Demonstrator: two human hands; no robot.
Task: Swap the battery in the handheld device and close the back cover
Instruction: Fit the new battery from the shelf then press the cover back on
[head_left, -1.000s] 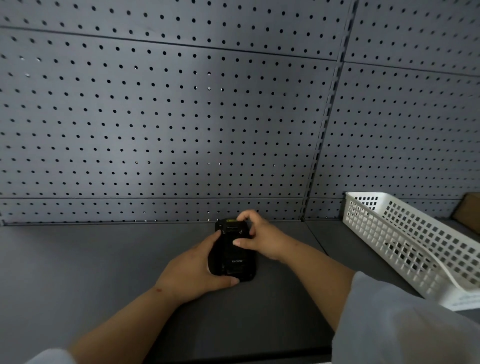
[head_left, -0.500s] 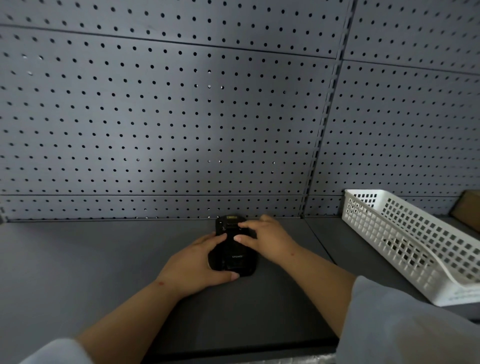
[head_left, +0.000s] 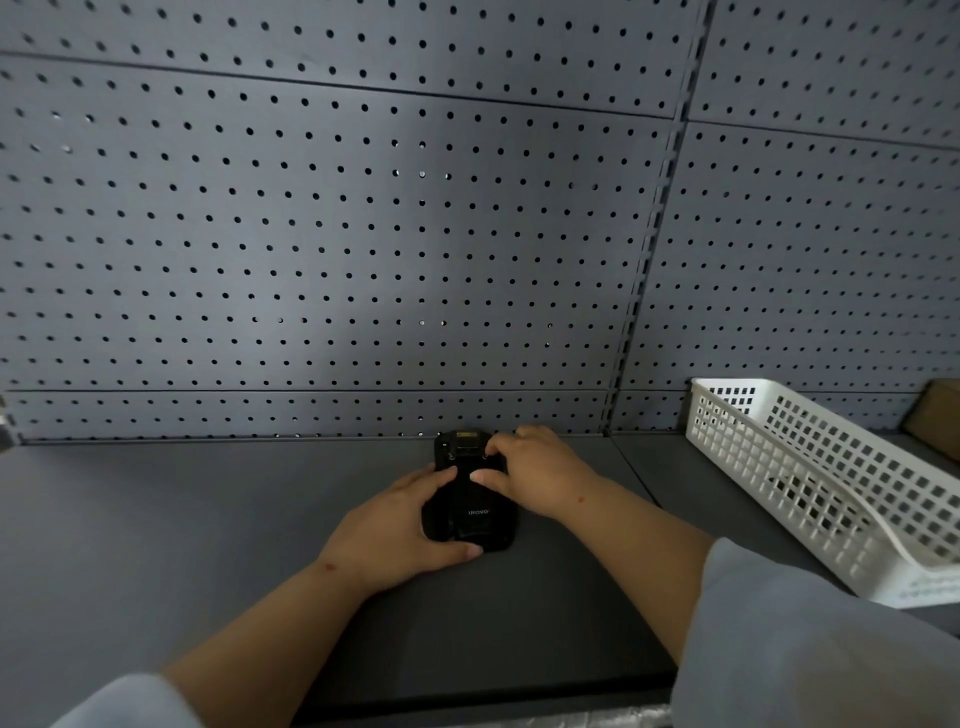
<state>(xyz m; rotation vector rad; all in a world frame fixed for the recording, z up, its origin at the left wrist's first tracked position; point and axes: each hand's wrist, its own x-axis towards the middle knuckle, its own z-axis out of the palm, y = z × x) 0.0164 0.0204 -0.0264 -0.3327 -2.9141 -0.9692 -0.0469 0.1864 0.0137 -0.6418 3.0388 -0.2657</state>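
A black handheld device lies back side up on the dark grey shelf, its top end with a yellow label toward the pegboard. My left hand wraps its left side, thumb under its near end. My right hand rests on its upper right part, thumb pressing on the back cover. No loose battery shows.
A grey pegboard wall rises just behind the device. A white plastic mesh basket stands on the shelf to the right, with a brown box behind it. The shelf's front edge runs just below my forearms.
My right hand has lowered from a raised fingertip hold at the device's top onto its back, flattening there. The left hand keeps its hold.
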